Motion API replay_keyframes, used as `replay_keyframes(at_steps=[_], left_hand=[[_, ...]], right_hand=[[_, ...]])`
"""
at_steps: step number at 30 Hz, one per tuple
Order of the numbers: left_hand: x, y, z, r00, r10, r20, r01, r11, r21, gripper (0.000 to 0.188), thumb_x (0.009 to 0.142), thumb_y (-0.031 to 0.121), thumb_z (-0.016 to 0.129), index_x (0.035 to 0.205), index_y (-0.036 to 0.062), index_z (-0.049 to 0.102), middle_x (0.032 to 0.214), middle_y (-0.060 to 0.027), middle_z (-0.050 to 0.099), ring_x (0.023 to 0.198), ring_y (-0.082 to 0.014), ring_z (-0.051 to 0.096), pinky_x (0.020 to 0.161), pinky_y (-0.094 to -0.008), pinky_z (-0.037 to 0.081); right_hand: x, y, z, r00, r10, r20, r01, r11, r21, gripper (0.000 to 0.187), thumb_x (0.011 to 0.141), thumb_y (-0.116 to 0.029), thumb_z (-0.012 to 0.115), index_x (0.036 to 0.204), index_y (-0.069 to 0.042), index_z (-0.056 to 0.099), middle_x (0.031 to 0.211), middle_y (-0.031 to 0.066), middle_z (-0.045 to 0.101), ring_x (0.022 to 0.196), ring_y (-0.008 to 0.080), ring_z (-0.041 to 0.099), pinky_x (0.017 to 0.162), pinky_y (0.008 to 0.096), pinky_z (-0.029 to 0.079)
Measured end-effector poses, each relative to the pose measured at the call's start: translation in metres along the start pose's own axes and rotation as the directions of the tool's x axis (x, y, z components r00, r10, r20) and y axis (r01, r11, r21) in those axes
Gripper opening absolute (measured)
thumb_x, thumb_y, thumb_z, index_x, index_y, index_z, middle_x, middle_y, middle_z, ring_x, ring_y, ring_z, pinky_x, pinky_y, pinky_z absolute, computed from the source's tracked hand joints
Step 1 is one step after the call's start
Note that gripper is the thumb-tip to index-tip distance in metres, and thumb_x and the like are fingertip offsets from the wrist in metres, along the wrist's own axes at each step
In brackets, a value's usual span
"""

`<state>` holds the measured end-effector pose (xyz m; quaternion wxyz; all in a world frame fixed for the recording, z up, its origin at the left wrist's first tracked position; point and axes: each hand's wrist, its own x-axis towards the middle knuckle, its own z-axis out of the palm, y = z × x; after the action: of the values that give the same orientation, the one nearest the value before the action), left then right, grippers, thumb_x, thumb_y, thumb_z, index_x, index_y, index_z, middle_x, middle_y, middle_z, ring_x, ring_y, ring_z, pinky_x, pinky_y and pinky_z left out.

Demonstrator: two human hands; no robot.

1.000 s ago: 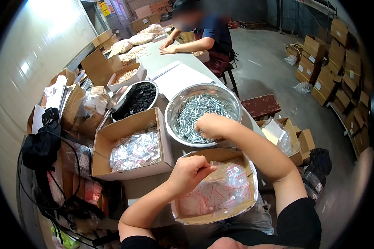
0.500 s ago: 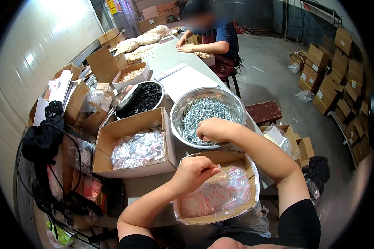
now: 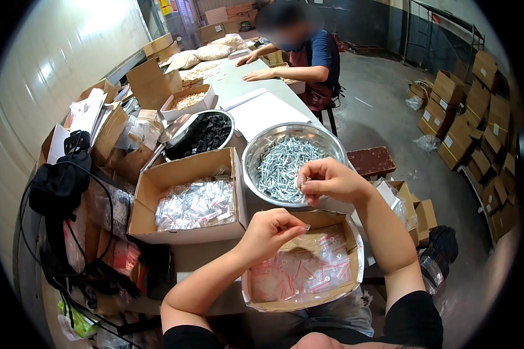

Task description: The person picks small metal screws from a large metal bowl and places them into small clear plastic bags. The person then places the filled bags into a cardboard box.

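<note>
From where I stand, the person's right hand (image 3: 329,179) is over the near right side of the steel bowl (image 3: 332,152), thumb and fingers pinching what looks like a screw (image 3: 301,181); I cannot tell whether there are more behind it. Loose screws (image 3: 279,160) fill the bowl. The left hand (image 3: 271,231) hangs above the near tray (image 3: 308,302), finger and thumb pressed together on a small clear bag (image 3: 306,227), mostly hidden. Flat red-edged bags (image 3: 297,269) lie in that tray. To its left, a carton (image 3: 183,234) holds shiny packets (image 3: 198,205). Farther up the table (image 3: 282,93) sits a co-worker (image 3: 324,52).
</note>
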<state>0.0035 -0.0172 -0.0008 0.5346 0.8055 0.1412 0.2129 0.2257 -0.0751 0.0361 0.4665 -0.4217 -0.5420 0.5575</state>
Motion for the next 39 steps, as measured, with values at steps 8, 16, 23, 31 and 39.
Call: replay_keyframes(at_steps=[8, 16, 23, 31, 39], left_hand=[[0.001, -0.009, -0.003, 0.998, -0.041, -0.043, 0.035, 0.991, -0.131, 0.017, 0.079, 0.01, 0.079, 0.082, -0.0009, 0.066, 0.08, 0.0014, 0.058, 0.066, -0.0038, 0.049, 0.057, -0.0214, 0.04], [0.002, -0.006, 0.001, 0.992, -0.117, -0.047, 0.099, 0.954, -0.283, 0.011, 0.082, 0.005, 0.075, 0.088, -0.0016, 0.07, 0.094, -0.0003, 0.064, 0.071, -0.0047, 0.055, 0.06, -0.0207, 0.044], [-0.001, -0.006, -0.003, 0.98, -0.198, -0.012, 0.181, 0.918, -0.354, 0.019, 0.084, 0.004, 0.073, 0.075, 0.002, 0.056, 0.085, -0.0027, 0.064, 0.069, -0.0039, 0.055, 0.059, -0.0196, 0.044], [0.001, -0.008, -0.002, 0.997, -0.075, 0.006, 0.07, 0.896, -0.438, 0.023, 0.081, 0.004, 0.077, 0.093, 0.0027, 0.057, 0.091, -0.0017, 0.062, 0.081, -0.0042, 0.056, 0.069, -0.0205, 0.047], [0.002, -0.016, 0.0, 0.998, -0.067, 0.008, 0.066, 0.96, -0.271, 0.023, 0.088, 0.01, 0.07, 0.104, -0.001, 0.058, 0.1, -0.0054, 0.066, 0.089, -0.0079, 0.061, 0.076, -0.0231, 0.051]], right_hand=[[-0.013, 0.0, 0.024, 0.992, -0.063, 0.11, 0.054, 0.995, 0.08, 0.019, 0.092, -0.007, 0.057, 0.11, -0.003, 0.058, 0.093, 0.0004, 0.058, 0.075, 0.0039, 0.056, 0.065, 0.0194, 0.048], [-0.011, 0.01, 0.019, 0.983, -0.179, 0.025, 0.18, 0.948, -0.264, 0.02, 0.087, -0.014, 0.064, 0.102, 0.0, 0.063, 0.09, 0.0032, 0.065, 0.079, 0.0095, 0.06, 0.072, 0.0258, 0.049], [-0.008, 0.009, 0.022, 0.973, -0.232, 0.022, 0.22, 0.883, -0.415, 0.018, 0.082, -0.011, 0.068, 0.096, 0.0, 0.066, 0.086, 0.0063, 0.068, 0.081, 0.0119, 0.063, 0.075, 0.0277, 0.05], [-0.005, 0.014, 0.023, 0.986, -0.14, -0.09, 0.115, 0.964, -0.24, 0.015, 0.085, -0.01, 0.067, 0.096, 0.0, 0.07, 0.082, 0.0042, 0.069, 0.076, 0.0104, 0.063, 0.072, 0.0249, 0.05], [-0.005, 0.011, 0.031, 0.967, -0.25, -0.046, 0.208, 0.881, -0.424, 0.028, 0.085, -0.012, 0.069, 0.111, -0.002, 0.069, 0.093, 0.009, 0.07, 0.081, 0.0123, 0.064, 0.074, 0.0274, 0.052]])
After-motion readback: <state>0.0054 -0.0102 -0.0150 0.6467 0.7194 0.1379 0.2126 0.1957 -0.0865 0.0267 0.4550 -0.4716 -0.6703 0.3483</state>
